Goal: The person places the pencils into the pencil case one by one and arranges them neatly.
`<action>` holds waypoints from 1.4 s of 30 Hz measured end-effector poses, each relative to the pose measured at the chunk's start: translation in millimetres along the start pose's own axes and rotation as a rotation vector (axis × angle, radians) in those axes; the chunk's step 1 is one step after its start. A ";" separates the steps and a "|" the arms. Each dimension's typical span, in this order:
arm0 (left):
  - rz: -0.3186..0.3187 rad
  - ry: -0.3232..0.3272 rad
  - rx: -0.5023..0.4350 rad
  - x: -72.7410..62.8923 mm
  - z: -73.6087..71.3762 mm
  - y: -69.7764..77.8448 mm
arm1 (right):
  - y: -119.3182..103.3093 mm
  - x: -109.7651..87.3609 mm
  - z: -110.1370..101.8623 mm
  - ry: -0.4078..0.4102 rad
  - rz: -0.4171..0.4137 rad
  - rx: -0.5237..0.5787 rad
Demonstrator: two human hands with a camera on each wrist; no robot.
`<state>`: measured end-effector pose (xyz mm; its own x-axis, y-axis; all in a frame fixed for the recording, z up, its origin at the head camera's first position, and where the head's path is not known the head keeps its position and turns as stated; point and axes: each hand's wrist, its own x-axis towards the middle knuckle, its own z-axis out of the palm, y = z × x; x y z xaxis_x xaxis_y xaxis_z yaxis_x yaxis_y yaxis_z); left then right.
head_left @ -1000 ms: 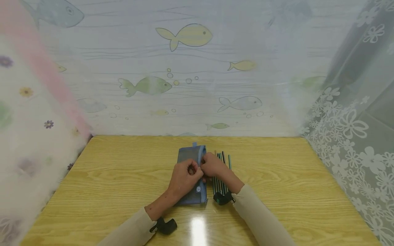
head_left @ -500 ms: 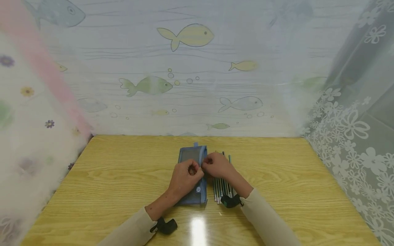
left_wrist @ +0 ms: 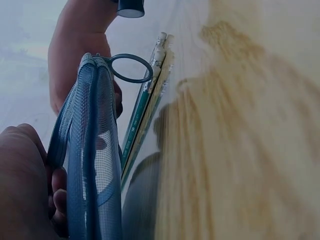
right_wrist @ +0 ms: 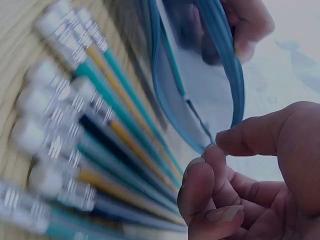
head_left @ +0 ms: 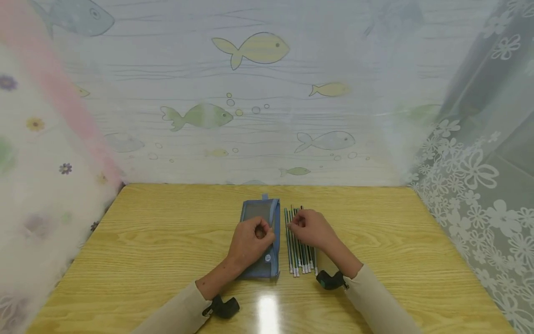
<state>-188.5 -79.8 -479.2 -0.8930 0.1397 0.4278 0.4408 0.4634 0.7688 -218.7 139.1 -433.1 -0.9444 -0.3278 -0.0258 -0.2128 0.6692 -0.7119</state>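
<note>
A blue mesh pencil case (head_left: 257, 211) with a zip along its right side lies flat on the table. My left hand (head_left: 250, 243) rests over it and pinches the edge of its opening; the left wrist view shows the fingertips on that edge. Right of the case lie several teal, dark and yellowish pencils (head_left: 295, 250) side by side, white eraser ends towards me. My right hand (head_left: 314, 228) hovers over their far part, fingers loosely curled, nothing visible between thumb and forefinger. In the right wrist view the case gapes, and a slim teal pencil (right_wrist: 171, 60) shows inside.
The wood-patterned table (head_left: 167, 260) carries everything. A fish-print curtain (head_left: 258, 93) hangs along the back edge, with flowered sheets at both sides. A zip-pull ring (left_wrist: 132, 68) sticks out from the near end of the case.
My right hand has come out of the case's opening and moved right, over the pencils, uncovering more of them. The left hand keeps its place on the case.
</note>
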 end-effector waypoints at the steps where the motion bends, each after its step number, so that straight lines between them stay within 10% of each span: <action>1: 0.002 -0.001 0.003 -0.2 0.1 -0.2 | 2.7 -1.1 -1.6 0.003 0.000 -0.008; 42: -0.001 -0.004 0.024 -1.1 -0.9 0.1 | 44.5 -29.6 -26.1 -0.007 0.121 -0.200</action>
<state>-187.4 -80.7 -479.2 -0.8937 0.1428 0.4254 0.4380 0.4841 0.7575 -206.7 195.9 -445.7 -0.9643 -0.2418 -0.1079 -0.1448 0.8226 -0.5498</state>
